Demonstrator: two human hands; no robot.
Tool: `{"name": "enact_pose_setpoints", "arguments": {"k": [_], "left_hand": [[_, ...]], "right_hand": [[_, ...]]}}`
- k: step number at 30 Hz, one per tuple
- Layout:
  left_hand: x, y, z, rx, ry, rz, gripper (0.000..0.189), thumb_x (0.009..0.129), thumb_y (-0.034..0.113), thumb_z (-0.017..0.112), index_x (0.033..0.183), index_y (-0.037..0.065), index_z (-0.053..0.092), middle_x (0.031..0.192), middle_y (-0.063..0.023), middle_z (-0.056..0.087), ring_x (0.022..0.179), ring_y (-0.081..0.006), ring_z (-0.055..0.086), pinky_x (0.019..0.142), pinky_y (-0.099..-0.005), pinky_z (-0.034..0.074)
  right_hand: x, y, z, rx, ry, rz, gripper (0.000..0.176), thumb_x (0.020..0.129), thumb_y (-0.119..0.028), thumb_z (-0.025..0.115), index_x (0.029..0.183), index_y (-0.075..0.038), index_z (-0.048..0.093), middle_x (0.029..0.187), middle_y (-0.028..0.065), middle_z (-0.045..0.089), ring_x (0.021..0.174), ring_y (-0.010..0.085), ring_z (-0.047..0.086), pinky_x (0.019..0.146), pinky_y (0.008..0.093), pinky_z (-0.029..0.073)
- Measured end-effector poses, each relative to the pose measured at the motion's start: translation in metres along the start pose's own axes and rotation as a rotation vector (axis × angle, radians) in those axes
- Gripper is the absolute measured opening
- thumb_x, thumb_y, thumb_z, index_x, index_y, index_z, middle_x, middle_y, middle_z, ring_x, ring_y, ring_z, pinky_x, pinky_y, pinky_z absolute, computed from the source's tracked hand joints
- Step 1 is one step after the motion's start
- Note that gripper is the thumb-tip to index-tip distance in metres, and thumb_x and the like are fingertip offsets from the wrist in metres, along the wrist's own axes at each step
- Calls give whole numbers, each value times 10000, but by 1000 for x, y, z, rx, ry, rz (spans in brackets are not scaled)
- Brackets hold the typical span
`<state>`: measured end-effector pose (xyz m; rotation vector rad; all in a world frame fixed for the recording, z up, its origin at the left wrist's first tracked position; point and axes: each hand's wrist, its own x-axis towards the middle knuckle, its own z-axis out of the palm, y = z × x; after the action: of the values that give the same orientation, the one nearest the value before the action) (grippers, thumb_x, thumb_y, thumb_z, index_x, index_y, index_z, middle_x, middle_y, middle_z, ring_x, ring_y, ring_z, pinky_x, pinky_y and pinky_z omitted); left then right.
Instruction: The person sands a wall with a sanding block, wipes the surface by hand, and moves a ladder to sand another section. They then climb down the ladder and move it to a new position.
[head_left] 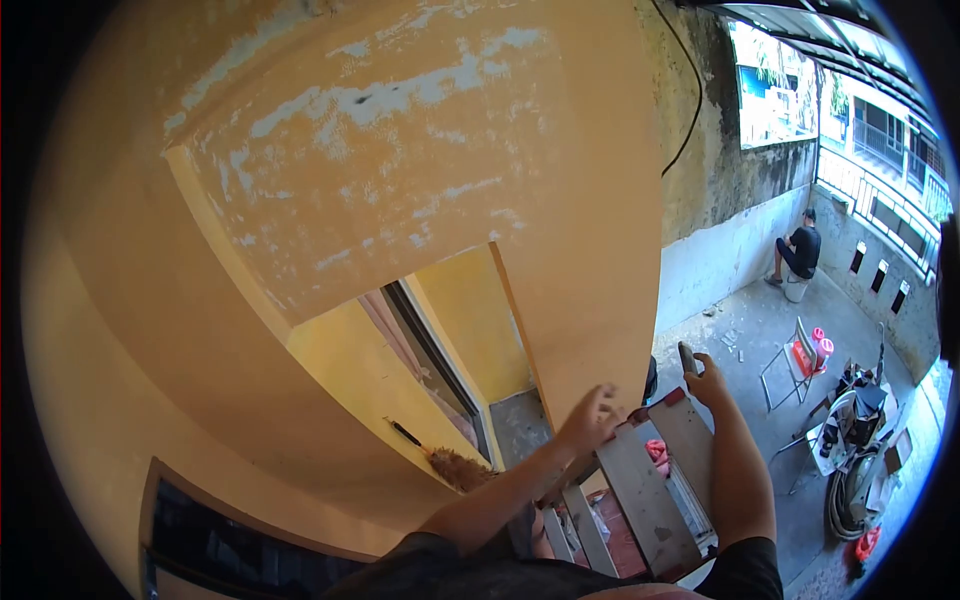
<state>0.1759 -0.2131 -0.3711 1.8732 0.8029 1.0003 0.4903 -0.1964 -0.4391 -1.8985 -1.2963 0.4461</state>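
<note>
R grip point(706, 382) closed round dark obj. point(687, 358), just beyond ladder point(640, 490) top, R side, prob. so it clears the steps; L grip point(592, 420) part-open, apparently empty, by ladder top's L end, poss. for balance.

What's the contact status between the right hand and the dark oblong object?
Touching. The head view shows the right hand gripping the dark oblong object between thumb and fingers.

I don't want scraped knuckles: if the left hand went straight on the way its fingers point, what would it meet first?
The left hand would probably meet the orange wall first, though the gap between them is hard to judge.
</note>
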Motion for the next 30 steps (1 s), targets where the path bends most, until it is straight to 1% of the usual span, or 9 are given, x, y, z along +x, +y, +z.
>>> {"name": "enact_pose_setpoints", "arguments": {"k": [1,6,8,10,16,18,23,27,30], "left_hand": [[6,9,-18,18,-38,-14,440,912,222,635,1264,11,476,1191,-150,566,969,-217,638,810,-345,527],[39,76,-91,168,27,83,398,913,185,633,1255,28,502,1199,-111,572,986,-167,628,837,-302,512],[54,108,-120,332,79,188,363,908,189,637,1216,30,531,1148,-89,594,963,-145,627,815,-303,511],[76,132,-151,437,107,301,337,902,173,632,1195,32,539,1089,-75,610,930,-145,626,810,-302,504],[158,201,-223,883,261,821,179,860,114,624,1010,28,575,995,-132,586,904,-278,598,799,-373,492],[183,219,-241,984,283,937,167,862,114,618,1003,34,578,995,-130,587,904,-289,594,802,-383,487],[226,245,-259,1204,379,1161,138,863,127,610,989,72,600,991,-95,589,923,-283,590,788,-386,462],[251,238,-262,1150,351,1234,130,865,111,615,988,69,614,953,-86,598,868,-258,594,745,-359,465],[260,220,-266,787,417,1177,124,854,80,639,976,57,637,918,-65,624,766,-202,577,661,-302,449]], "right_hand": [[-18,-43,-25,129,-105,179,577,750,-262,675,1271,-50,543,1065,295,634,1013,410,616,878,454,486],[6,0,6,67,-44,80,578,757,-263,663,1277,-43,537,1100,305,615,1038,427,597,904,458,474],[18,16,24,-34,24,-50,566,761,-212,682,1290,-69,540,806,191,677,752,280,683,721,390,529],[17,13,24,-39,21,-16,562,761,-212,678,1289,-71,543,818,198,683,765,286,687,725,390,529],[21,13,18,18,-9,29,538,767,-215,670,1268,-58,550,796,193,680,730,289,684,704,401,527],[11,-6,0,50,-33,98,515,760,-244,681,1235,-82,562,1101,289,598,1040,424,587,908,459,475],[18,-7,2,157,27,125,470,771,-220,671,1212,-92,570,1104,295,580,1027,415,582,907,464,468],[5,-26,4,336,-104,194,474,802,-167,660,1253,-73,545,664,104,617,596,187,605,557,325,481],[-1,-18,3,262,-74,143,471,812,-123,643,1268,-74,537,709,91,593,592,173,593,533,324,468]]}}
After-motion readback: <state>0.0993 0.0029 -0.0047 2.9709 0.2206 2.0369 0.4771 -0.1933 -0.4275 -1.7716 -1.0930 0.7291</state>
